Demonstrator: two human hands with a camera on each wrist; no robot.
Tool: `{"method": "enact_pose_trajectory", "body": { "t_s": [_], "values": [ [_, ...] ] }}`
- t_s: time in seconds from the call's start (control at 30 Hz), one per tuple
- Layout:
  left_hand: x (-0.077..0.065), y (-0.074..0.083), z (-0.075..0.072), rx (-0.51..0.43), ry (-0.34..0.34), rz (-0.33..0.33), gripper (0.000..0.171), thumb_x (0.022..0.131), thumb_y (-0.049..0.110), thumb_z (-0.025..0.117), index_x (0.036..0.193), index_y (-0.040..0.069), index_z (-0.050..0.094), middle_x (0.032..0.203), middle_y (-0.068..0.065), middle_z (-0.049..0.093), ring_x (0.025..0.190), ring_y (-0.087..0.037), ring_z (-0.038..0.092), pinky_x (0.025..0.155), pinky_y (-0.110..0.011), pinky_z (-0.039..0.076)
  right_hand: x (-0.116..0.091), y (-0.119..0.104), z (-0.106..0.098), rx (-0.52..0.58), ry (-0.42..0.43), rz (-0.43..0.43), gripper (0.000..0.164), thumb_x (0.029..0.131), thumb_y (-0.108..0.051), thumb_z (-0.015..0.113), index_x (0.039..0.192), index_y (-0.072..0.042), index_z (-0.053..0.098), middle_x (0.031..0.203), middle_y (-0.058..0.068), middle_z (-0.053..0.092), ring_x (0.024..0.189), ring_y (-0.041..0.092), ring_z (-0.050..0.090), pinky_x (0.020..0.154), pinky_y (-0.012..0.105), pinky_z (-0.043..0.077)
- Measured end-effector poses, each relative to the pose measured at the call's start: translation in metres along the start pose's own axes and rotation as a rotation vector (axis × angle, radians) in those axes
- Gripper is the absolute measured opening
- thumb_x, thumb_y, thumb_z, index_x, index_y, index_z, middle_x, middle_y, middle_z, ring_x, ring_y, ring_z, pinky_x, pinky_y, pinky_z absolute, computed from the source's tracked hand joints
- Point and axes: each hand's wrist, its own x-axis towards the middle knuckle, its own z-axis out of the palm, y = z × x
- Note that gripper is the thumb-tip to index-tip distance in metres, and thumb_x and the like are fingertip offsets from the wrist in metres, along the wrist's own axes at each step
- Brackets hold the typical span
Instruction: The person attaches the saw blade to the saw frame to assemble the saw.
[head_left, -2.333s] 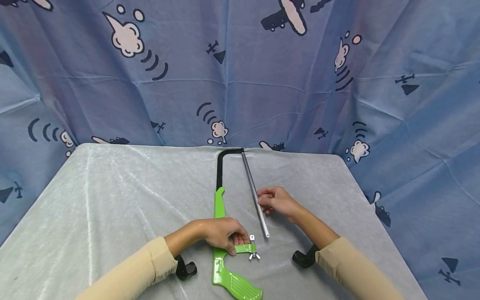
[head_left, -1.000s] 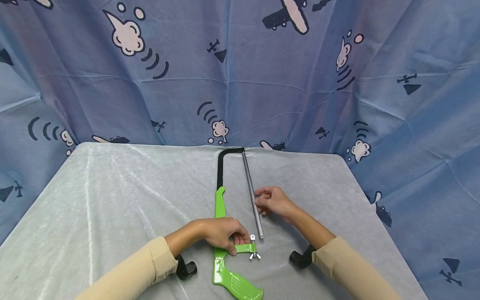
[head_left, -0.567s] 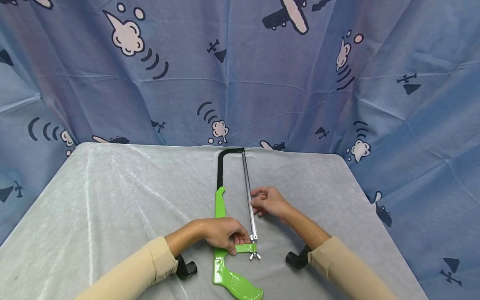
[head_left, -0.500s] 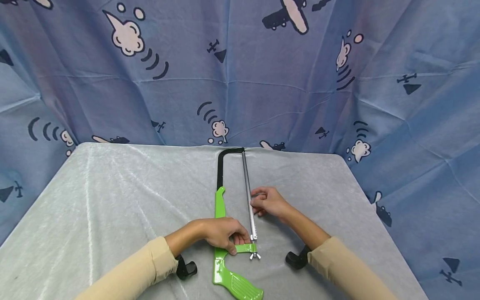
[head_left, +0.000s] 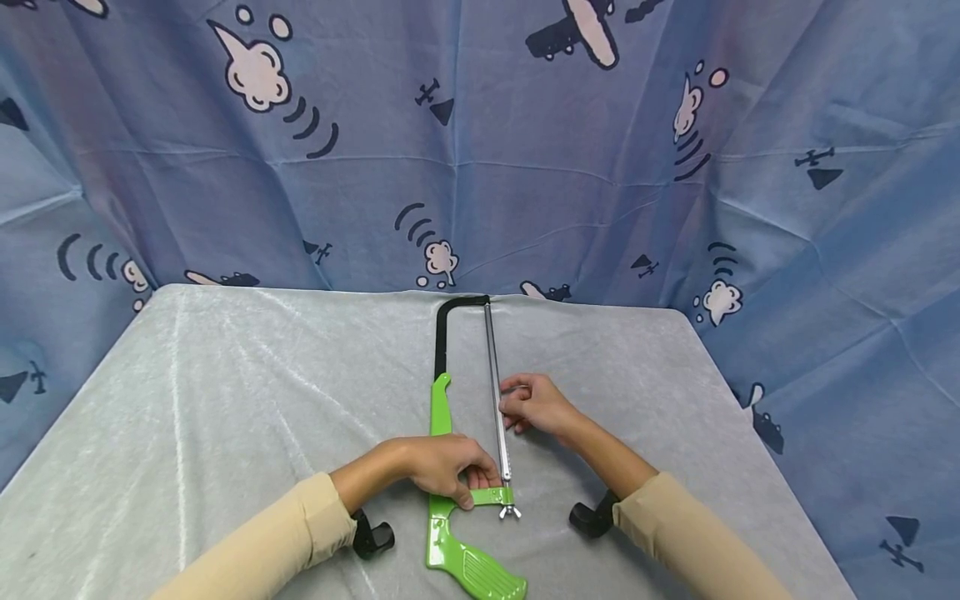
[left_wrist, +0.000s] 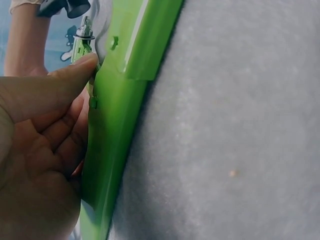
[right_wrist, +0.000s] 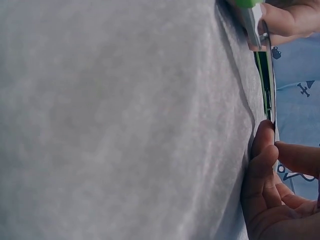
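A hacksaw frame [head_left: 440,408] lies on the cloth, its far part a black bow [head_left: 441,337] and its near part a green handle [head_left: 480,571]. My left hand [head_left: 446,467] grips the green part near its short cross arm [head_left: 491,497], thumb on top, as the left wrist view also shows. A silver wing nut [head_left: 510,512] sits at the end of that arm. The grey hacksaw blade [head_left: 492,354] runs from the bow's far tip down to the metal pin by the arm. My right hand [head_left: 542,407] pinches the blade about midway between thumb and fingers.
A pale grey cloth covers the table [head_left: 262,383]. Behind it hangs a blue curtain [head_left: 360,183] printed with planes and clouds. Black wrist mounts [head_left: 371,537] show below both sleeves.
My right hand has swung the blade's near end leftward, from apart on the right to the pin by the green arm. The left hand and frame have stayed in place.
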Motion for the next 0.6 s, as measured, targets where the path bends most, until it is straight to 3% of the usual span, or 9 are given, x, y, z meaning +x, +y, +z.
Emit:
{"method": "enact_pose_trajectory", "body": {
  "t_s": [0.6],
  "values": [
    [0.0006,-0.0009,-0.0005,0.004,-0.007,0.015,0.032,0.081,-0.002,0.078,0.110,0.006,0.069,0.086,0.012,0.060,0.082,0.002,0.055,0.080,-0.016,0.048,0.0032,0.0025,-0.0004,-0.013,-0.008,-0.011,0.034,0.092,0.003,0.061,0.124,0.011,0.052,0.074,0.009,0.066,0.061,0.015,0.064,0.053,0.026,0.053]
  ]
}}
